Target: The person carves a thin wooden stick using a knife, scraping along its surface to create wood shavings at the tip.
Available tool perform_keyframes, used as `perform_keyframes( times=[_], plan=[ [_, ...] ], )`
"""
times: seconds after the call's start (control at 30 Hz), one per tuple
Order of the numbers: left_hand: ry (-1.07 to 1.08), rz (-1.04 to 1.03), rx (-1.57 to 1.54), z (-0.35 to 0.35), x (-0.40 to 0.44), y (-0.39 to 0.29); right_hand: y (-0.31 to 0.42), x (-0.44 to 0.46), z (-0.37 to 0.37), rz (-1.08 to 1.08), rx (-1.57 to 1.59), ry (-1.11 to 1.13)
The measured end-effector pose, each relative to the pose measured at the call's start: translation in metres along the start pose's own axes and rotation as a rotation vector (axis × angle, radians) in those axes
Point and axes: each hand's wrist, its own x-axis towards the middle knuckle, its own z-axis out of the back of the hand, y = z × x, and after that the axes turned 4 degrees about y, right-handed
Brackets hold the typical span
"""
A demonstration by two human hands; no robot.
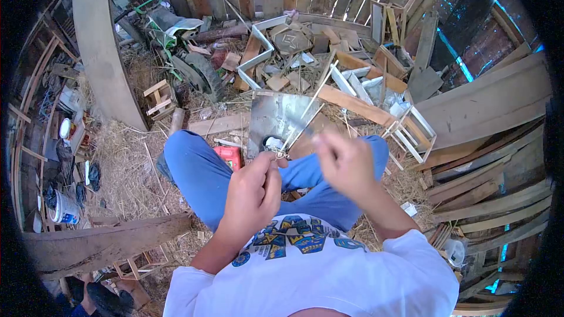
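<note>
My left hand [255, 185] is closed around the lower end of a thin wooden strip [302, 128], which slants up and away to the right. Small pale curls of shavings [280, 154] show at its fingertips. To the right, my right hand [346, 164] is curled and smeared by motion. From its fingers juts a blurred grey blade, seemingly a knife [308, 131], close to the strip. Below and between the hands are my bent legs in blue trousers [197, 167]. A grey metal sheet [267, 111] lies just beyond them, with a small dark round container [271, 142] on it.
A red plastic container [228, 156] sits by my left leg. Ahead lie a wheelbarrow [188, 53], scrap boards [358, 105] and white frames [414, 132]. Straw covers the ground [135, 170]. A plank [106, 246] and a white bucket [63, 208] are at left; another person's foot [108, 299] shows lower left.
</note>
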Motion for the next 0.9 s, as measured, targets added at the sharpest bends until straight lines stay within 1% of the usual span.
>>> perform_keyframes(
  times=[0.03,0.07,0.1,0.13,0.17,0.2,0.27,0.3,0.33,0.4,0.43,0.53,0.57,0.6,0.67,0.7,0.73,0.8,0.87,0.9],
  plan=[
    [-0.003,-0.005,0.003,0.001,0.002,0.0,0.004,-0.006,-0.006,0.11,0.007,-0.005],
    [-0.034,-0.064,0.074,0.003,0.003,0.002,0.004,-0.004,-0.005,0.113,0.008,-0.008],
    [-0.065,-0.12,0.143,0.003,0.004,0.003,0.003,-0.002,-0.001,0.067,0.012,-0.004],
    [-0.061,-0.116,0.14,0.004,0.003,0.003,0.001,-0.001,0.002,0.018,0.016,0.003],
    [-0.059,-0.078,0.128,0.004,0.002,0.003,-0.01,0.008,0.007,-0.06,-0.015,-0.065],
    [-0.061,-0.042,0.117,0.003,0.0,0.002,-0.008,0.003,0.006,-0.062,-0.019,-0.06],
    [-0.049,-0.067,0.119,0.003,-0.001,0.002,0.003,-0.006,-0.002,0.056,-0.023,0.046],
    [-0.028,-0.093,0.126,0.005,0.0,0.002,0.01,-0.012,-0.008,0.115,-0.037,0.048],
    [-0.031,-0.097,0.132,0.005,0.001,0.004,0.008,-0.006,-0.006,0.119,-0.034,0.044],
    [-0.046,-0.071,0.091,0.001,-0.003,0.008,-0.001,0.002,0.001,-0.001,0.077,-0.074],
    [-0.041,-0.065,0.087,0.0,-0.005,0.007,0.001,-0.002,-0.001,-0.009,0.076,-0.069],
    [-0.063,-0.091,0.076,-0.001,0.0,0.005,0.009,-0.008,-0.008,0.144,0.038,-0.007],
    [-0.054,-0.105,0.1,0.002,0.0,0.003,0.015,-0.009,-0.004,0.16,0.026,0.036],
    [-0.043,-0.114,0.121,0.003,0.0,0.002,0.01,-0.004,-0.002,0.159,0.029,0.034],
    [-0.033,-0.108,0.132,0.002,-0.001,0.001,-0.004,0.009,0.007,0.012,-0.044,-0.109],
    [-0.035,-0.116,0.146,0.001,-0.001,0.0,-0.003,0.011,0.007,0.009,-0.053,-0.122],
    [-0.038,-0.12,0.146,-0.001,0.0,0.002,0.002,0.005,0.003,0.014,-0.054,-0.124],
    [-0.076,-0.13,0.103,-0.002,0.002,0.007,0.013,-0.011,-0.007,0.151,-0.014,0.016],
    [-0.07,-0.14,0.14,0.001,0.004,0.004,0.005,-0.001,0.001,0.149,-0.054,0.048],
    [-0.063,-0.142,0.17,0.001,0.002,0.002,-0.002,0.008,0.007,0.071,-0.057,-0.028]
  ],
)
